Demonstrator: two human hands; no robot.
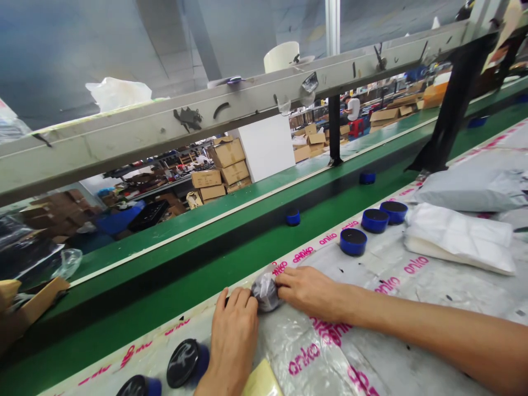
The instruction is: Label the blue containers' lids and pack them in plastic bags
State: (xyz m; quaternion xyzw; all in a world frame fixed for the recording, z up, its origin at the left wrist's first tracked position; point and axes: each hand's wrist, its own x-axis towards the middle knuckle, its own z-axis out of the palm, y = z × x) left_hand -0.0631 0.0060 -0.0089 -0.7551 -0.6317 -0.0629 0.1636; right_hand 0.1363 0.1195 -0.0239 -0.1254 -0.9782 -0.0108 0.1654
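"Why is the wrapped round piece (266,291) resting on the desk (297,338)?"

"Probably the desk is steadying it: the right hand (307,289) is pinching its side, forearm (406,313) stretching in from the right, while the left hand (236,330) is lying knuckles-up beside it; whether that one's gripping, I can't tell."

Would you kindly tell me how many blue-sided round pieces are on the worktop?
5: three blue pieces beyond the right hand, two near the left hand. Others may be hidden; I can't tell what's inside the wrapped item.
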